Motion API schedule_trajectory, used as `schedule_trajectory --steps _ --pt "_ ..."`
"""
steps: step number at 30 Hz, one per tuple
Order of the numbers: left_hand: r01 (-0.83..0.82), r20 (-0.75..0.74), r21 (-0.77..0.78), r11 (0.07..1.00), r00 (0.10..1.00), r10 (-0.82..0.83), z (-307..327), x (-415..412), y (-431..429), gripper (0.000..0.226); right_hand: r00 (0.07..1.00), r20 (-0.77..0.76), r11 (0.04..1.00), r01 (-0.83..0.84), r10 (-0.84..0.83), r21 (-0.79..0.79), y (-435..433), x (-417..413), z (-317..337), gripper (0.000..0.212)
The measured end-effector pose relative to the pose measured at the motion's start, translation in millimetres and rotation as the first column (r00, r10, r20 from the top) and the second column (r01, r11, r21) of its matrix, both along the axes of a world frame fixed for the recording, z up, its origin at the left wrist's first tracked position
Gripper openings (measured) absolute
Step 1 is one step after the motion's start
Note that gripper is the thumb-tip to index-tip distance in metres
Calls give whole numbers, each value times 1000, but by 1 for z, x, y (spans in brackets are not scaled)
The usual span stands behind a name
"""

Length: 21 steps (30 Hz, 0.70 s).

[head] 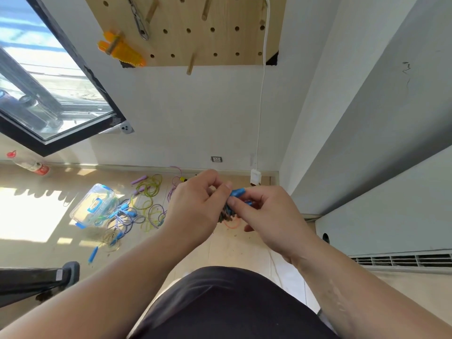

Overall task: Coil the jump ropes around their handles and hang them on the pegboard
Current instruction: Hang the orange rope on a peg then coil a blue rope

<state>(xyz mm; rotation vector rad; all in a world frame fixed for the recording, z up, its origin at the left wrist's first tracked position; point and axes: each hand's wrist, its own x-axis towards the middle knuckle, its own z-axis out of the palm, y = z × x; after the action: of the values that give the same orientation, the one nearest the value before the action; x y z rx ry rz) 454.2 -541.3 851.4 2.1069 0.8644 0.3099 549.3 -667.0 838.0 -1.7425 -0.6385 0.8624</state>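
Note:
Both my hands meet in the middle of the view around a jump rope with blue handles (238, 192). My left hand (195, 204) has its fingers curled over the dark braided cord (226, 214) bunched below the handles. My right hand (266, 211) pinches the handles between thumb and fingers. A wooden pegboard (220, 42) with pegs hangs on the wall above; an orange rope bundle (122, 48) sits on one peg at its left. Several loose ropes (144, 206) in yellow, purple and blue lie tangled on the floor at the left.
A clear plastic box (94, 205) with blue clasps lies on the floor among the ropes. A bottle (31, 165) rests by the wall under the window. A white cable (263, 94) hangs down to a plug. A dark chair base (39, 277) is at lower left.

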Motion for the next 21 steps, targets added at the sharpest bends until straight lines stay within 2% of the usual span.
schedule_trajectory --steps 3,5,8,11,13,15,19,21 --pt "-28 -81 -10 1000 996 27 0 6 5 31 997 -71 1000 -9 8 -12 6 3 2 14" --pt "-44 -17 -195 980 999 42 1 11 7 33 992 -120 1000 23 -22 9 8 7 4 15" --pt "-66 94 -590 805 984 150 6 18 8 40 982 -164 992 106 -93 73 17 12 11 25" --pt "-14 157 -799 601 960 231 6 20 20 58 967 -226 978 153 -118 144 30 15 16 15" --pt "74 238 -826 559 944 228 0 19 35 66 961 -258 975 147 -101 167 40 14 14 18" --pt "123 281 -804 582 941 190 -3 15 46 60 953 -279 973 165 -115 163 52 12 12 20" --pt "98 260 -801 591 945 197 -7 6 65 50 886 -435 961 240 -161 134 80 5 7 18" --pt "73 252 -773 631 947 200 -10 0 79 44 866 -472 967 237 -168 90 97 4 4 17"
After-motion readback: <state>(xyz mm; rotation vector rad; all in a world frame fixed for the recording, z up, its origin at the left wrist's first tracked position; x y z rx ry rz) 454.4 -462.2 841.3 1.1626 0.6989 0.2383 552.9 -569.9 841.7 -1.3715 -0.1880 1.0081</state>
